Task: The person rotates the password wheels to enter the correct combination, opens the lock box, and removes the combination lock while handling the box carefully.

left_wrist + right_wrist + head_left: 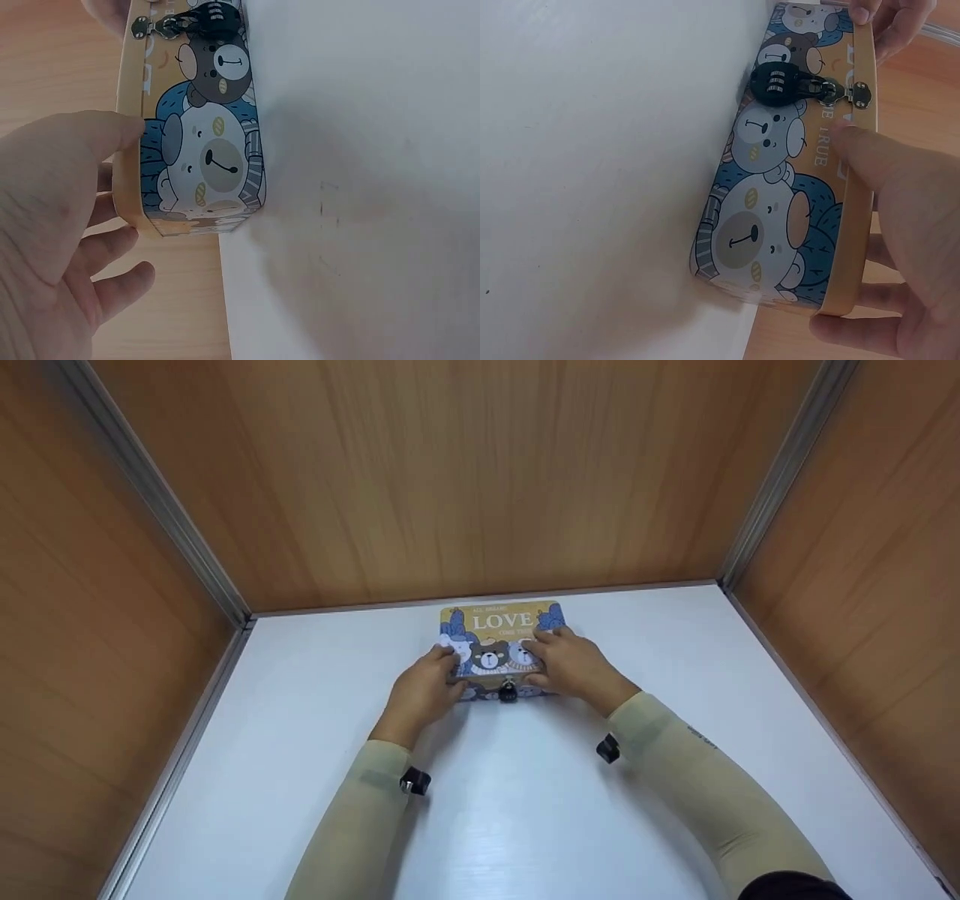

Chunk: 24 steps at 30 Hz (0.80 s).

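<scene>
A tin box (501, 620) with a yellow lid, the word LOVE and cartoon bears stands at the back of the white table, its lid down. On its front hangs a black combination padlock (775, 83), hooked through a metal clasp (861, 95). My left hand (421, 694) holds the left side of the box, thumb at the lid's front edge and fingers over the top. The right hand (581, 667) grips the right side in the same way, its thumb (866, 150) on the lid's rim near the clasp. Neither hand touches the padlock.
Wood-grain panels rise behind the table (480, 810) and on both sides, with the back panel (480, 480) close behind the box. Grey metal strips (161, 502) line the corners. A small black camera (415, 781) sits on the left wrist, another (608, 748) on the right.
</scene>
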{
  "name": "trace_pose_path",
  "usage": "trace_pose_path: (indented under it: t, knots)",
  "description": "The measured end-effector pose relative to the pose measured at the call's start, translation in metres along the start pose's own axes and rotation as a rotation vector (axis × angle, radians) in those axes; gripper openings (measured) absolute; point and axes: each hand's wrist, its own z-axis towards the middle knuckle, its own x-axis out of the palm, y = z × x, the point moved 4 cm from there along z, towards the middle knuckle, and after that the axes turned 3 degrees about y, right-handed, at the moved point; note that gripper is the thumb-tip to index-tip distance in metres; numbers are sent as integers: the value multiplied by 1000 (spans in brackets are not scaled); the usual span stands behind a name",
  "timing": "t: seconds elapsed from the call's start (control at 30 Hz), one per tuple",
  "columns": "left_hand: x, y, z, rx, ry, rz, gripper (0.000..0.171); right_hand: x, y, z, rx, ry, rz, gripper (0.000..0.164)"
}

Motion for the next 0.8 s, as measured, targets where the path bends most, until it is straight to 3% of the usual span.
trace_pose_path:
  t: [0.1, 0.2, 0.33, 0.4, 0.47, 0.53, 0.67, 0.8]
  knots:
    - [-1, -3, -1, 15, -29, 0, 60, -2, -1, 0, 16, -2, 1, 81]
    - [-4, -5, -5, 42, -125, 3, 54, -4, -1, -2, 47, -27, 34, 80]
    - [-7, -14, -11, 71, -283, -25, 39, -11, 2, -9, 53, -232, 125, 65]
    - [-4, -22, -13, 83, -316, -68, 31, -14, 4, -14, 42, -333, 212, 50]
    - [3, -31, -16, 90, -296, -131, 24, -14, 5, -20, 23, -385, 326, 37]
    - [14, -37, -17, 87, -244, -209, 19, -10, 6, -25, 21, -349, 480, 31]
    - [39, -43, -17, 36, -111, -401, 14, 11, 5, -31, 47, -172, 805, 36]
    - [61, -44, -14, -20, -10, -562, 16, 35, -2, -37, 197, -19, 1022, 35]
